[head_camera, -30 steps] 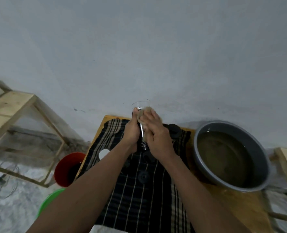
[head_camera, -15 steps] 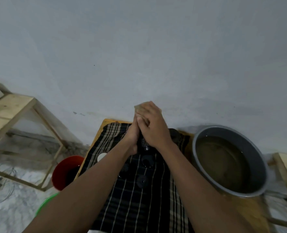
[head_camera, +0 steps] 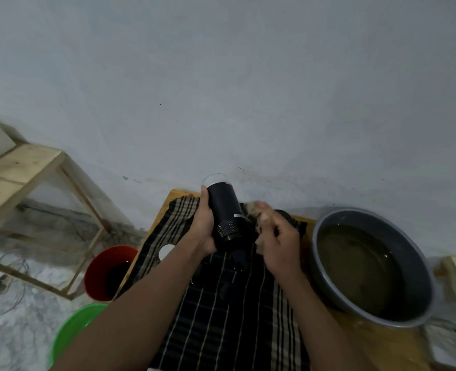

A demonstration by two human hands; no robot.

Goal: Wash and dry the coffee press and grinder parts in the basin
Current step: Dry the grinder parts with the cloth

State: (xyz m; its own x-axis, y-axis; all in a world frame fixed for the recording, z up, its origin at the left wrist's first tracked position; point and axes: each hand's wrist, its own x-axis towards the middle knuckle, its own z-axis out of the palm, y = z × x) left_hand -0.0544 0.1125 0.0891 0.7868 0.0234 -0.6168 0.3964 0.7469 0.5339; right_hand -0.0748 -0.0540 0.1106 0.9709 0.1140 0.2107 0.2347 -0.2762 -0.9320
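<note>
Grey basin (head_camera: 314, 238) is holding murky water, red bucket (head_camera: 95, 269) dark liquid; left hand (head_camera: 204, 227) is gripping the grinder (head_camera: 225, 210) above the striped cloth (head_camera: 234, 330), near upright, top tilting wallward; right hand (head_camera: 280, 243) is clutching a blurred rag (head_camera: 249, 207).

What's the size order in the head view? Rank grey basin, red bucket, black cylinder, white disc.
grey basin
red bucket
black cylinder, nearly the bucket's size and nearer the camera, so unsure
white disc

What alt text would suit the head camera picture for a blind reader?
A left hand grips a black cylindrical container above a dark striped cloth; the right hand holds a beige rag beside it. A grey water-filled basin stands right.
</note>
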